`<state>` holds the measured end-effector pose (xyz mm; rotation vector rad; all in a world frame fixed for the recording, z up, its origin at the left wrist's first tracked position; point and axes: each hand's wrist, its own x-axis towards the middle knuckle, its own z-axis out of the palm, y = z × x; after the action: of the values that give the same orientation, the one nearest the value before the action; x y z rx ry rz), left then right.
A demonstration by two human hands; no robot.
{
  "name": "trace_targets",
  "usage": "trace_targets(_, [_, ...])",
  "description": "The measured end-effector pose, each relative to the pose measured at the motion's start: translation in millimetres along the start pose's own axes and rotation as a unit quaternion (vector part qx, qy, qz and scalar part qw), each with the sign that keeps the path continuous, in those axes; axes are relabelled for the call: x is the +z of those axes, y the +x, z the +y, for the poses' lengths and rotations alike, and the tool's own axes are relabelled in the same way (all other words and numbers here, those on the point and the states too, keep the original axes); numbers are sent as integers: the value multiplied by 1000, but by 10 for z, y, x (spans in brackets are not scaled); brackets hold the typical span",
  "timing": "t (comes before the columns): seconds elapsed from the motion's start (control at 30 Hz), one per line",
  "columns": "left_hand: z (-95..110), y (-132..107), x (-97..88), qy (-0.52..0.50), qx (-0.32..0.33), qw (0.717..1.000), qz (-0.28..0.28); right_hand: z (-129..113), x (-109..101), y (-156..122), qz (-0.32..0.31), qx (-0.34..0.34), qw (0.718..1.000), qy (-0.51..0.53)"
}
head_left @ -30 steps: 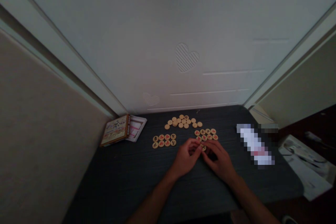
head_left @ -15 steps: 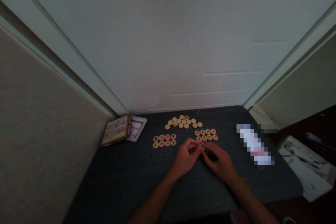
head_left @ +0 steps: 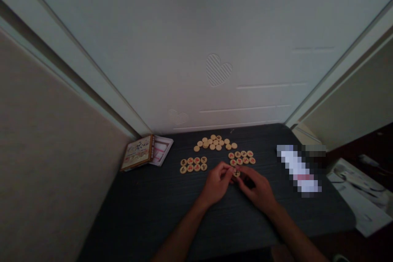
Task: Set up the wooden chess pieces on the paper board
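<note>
Between the fingertips of my left hand (head_left: 218, 182) and my right hand (head_left: 256, 186) is a round wooden Chinese chess piece (head_left: 236, 174) with a dark character facing up. Both hands are closed, fingers and thumbs meeting around its edge. Just beyond them two short rows of pieces (head_left: 242, 161) lie with red and dark characters up. To the left is another two-row block of pieces (head_left: 193, 163). Behind these, a loose cluster of pieces (head_left: 215, 142) lies mostly blank side up; one shows a dark mark.
The dark table (head_left: 147, 208) meets a pale panel with embossed hearts (head_left: 219, 69) at the back. A printed box (head_left: 137, 152) rests partly over a white tray (head_left: 162, 150) at the left. A pixelated object (head_left: 298, 168) lies on the right; beyond the table edge is a white box (head_left: 362, 196).
The piece between my fingers has turned so that its dark character now shows upward. Hands stay in nearly the same place, and the rows and cluster are unchanged.
</note>
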<state>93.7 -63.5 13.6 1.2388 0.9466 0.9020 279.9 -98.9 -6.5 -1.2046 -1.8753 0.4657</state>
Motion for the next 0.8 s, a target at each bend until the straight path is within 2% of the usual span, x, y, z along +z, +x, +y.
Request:
trace_targets(0.13, [33,-87,-77,64,-4,998,-18,8,8,6,13,-31,999,-9])
trace_targets(0.3, [129,-397,-358,205,1,978,-28,-3,34,17,13,-52,998,-17])
trace_targets(0.4, [159,-603,-579,278,8,960,7,-2,54,-1,-7,-57,998,-32])
trace_targets(0.53, [86,-782,-794,376,18,921,95,-50,85,-1,-44,-62,997,-21])
trace_targets(0.63, [-16,-831,-838,414,41,899,137,-148,139,80,-96,-59,994,-11])
trace_targets(0.8, [-96,-822,-810,447,70,880,143,-290,372,363,-149,-68,985,-50])
